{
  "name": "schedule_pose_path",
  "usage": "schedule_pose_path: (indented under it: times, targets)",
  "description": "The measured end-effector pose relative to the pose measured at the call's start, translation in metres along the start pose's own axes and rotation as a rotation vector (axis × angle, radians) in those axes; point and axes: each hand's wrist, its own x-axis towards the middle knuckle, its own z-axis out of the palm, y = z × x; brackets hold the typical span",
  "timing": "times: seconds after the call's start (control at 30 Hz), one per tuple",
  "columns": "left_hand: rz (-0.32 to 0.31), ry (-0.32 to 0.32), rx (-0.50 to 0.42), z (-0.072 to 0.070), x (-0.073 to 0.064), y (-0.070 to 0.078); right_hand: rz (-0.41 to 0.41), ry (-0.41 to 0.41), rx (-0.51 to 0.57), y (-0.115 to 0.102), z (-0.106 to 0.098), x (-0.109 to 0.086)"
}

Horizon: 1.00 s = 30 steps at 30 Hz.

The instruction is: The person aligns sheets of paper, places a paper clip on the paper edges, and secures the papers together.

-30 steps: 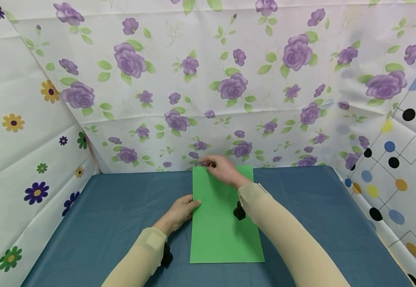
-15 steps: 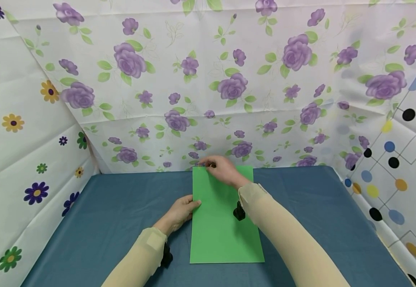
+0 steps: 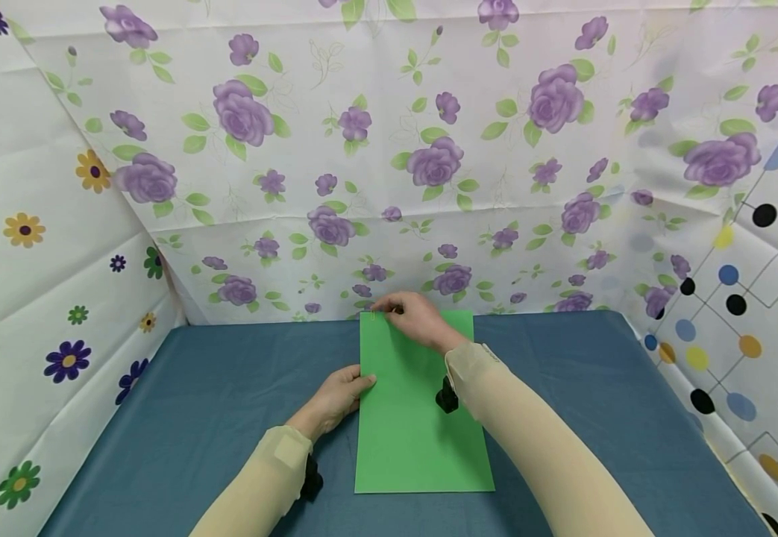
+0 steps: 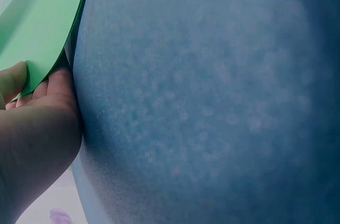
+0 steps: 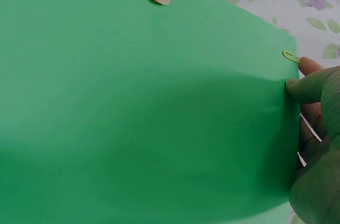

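A green sheet of paper (image 3: 422, 440) stretches lengthwise over the table, its near end toward me. My left hand (image 3: 335, 399) pinches its left edge, thumb on top and fingers underneath, as the left wrist view also shows. At the far edge my right hand (image 3: 418, 321) grips the sheet, with the thumb on its upper face and other fingers behind the edge. A yellow paper clip (image 5: 290, 56) sits over that edge near the far left corner, most of it on the paper. The right index fingertip touches the clip's outer end.
A blue cloth (image 3: 227, 403) covers the table. Behind it hangs a white sheet with purple flowers (image 3: 435, 160); patterned sheets also close off the left and right sides. Each wrist carries a small black camera (image 3: 447, 395).
The yellow paper clip has slid a little toward me, further onto the green paper, and less of it sticks out past the edge. Both hands stay almost in place.
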Motion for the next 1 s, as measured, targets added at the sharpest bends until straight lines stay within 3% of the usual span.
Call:
schedule_pose_path:
  times: [1.0]
  targets:
    - [-0.004, 0.017, 0.012, 0.0005, -0.0005, -0.0009, 0.005, 0.002, -0.055, -0.0007, 0.0028, 0.0001]
